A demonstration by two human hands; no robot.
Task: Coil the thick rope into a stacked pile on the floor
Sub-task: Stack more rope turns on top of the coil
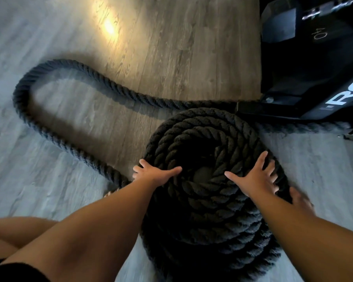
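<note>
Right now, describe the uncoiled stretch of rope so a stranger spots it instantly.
Start at the black machine on the right. Before it sits the coiled pile. The loose stretch sweeps left in one wide flat loop, unlike the stacked rings.

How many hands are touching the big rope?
2. The left hand rests on the left edge of the rope coil; the right hand lies flat on its right edge.

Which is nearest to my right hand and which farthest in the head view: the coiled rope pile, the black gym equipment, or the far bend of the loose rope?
1. Coiled rope pile: under the right hand, which rests on it.
2. Black gym equipment: ahead, to the right.
3. Far bend of the loose rope: far off to the left.
</note>
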